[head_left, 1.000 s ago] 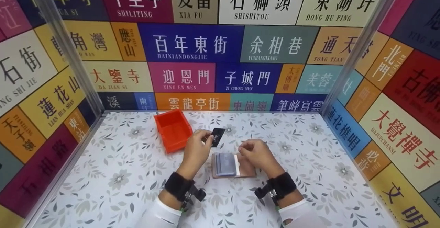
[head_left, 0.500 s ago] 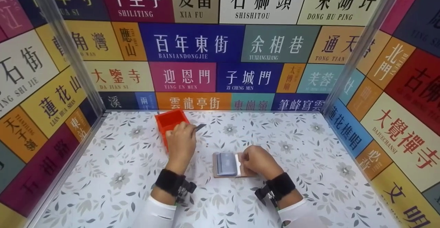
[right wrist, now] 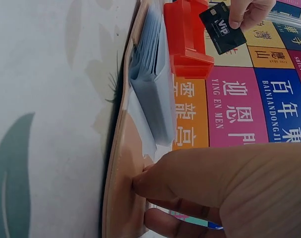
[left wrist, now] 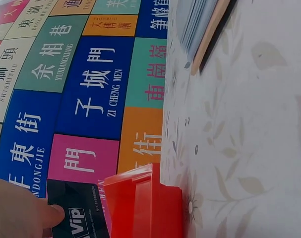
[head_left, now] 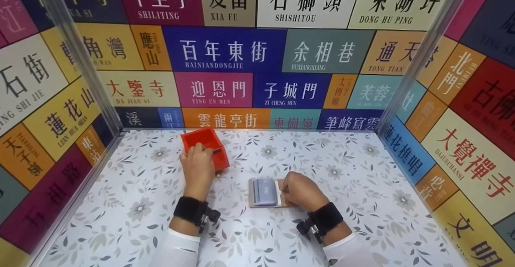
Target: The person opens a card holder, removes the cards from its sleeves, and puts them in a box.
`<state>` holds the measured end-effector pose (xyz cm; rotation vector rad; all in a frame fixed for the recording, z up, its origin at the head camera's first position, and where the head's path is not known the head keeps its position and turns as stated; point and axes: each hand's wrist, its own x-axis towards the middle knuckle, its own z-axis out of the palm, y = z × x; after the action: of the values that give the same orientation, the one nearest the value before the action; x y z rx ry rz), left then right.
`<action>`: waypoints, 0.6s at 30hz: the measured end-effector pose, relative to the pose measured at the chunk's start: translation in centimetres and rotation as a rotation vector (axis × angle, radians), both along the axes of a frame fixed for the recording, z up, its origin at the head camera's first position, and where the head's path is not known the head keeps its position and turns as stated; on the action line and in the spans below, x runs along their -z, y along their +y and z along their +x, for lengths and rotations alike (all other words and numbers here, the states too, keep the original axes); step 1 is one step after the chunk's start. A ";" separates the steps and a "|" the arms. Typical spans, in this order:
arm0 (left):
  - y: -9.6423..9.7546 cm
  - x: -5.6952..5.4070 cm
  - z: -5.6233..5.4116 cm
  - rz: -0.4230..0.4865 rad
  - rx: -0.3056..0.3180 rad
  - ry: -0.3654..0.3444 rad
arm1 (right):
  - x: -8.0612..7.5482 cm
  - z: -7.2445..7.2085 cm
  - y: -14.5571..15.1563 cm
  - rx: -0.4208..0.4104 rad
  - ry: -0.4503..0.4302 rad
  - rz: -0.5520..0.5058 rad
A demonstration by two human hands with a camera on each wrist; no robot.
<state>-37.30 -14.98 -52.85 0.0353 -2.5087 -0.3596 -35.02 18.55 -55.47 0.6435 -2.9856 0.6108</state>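
My left hand (head_left: pixel 198 165) pinches a black card (left wrist: pixel 77 210) by its edge, with "Vip" printed on it in white. The card is at the red plastic bin (head_left: pixel 222 159), over its opening in the head view. Between the hands, an open card holder (head_left: pixel 251 194) lies on the table, with a brown cover and a stack of clear plastic sleeves (head_left: pixel 266 192). Fingertips of my right hand (head_left: pixel 303 190) rest on the inside of its right cover (right wrist: pixel 124 183), beside a white insert (right wrist: pixel 140 124).
The table (head_left: pixel 354 166) has a white top with grey leaves and flowers. Colourful panels (head_left: pixel 225 50) with large characters wall it at the back and on both sides. The red bin stands close to the back panel.
My left hand has carried the black card left, from above the card holder to the red bin. My right hand has come down onto the holder's right cover.
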 end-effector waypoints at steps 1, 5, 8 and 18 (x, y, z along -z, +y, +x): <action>-0.1 0.1 0.0 -0.008 0.002 -0.007 | 0.0 0.0 0.0 -0.004 0.004 -0.004; -0.2 0.6 0.0 -0.025 0.021 -0.006 | 0.2 0.1 0.2 -0.017 0.015 -0.006; -0.1 1.0 -0.1 -0.035 0.039 0.006 | 0.3 0.0 0.3 -0.021 0.019 -0.001; -0.2 2.3 -0.4 -0.050 0.065 -0.039 | 0.0 0.1 0.0 -0.022 -0.027 0.019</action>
<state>-37.74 -15.22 -55.16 -0.0594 -2.5607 -0.3255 -34.96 18.57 -55.48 0.6762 -3.0167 0.5980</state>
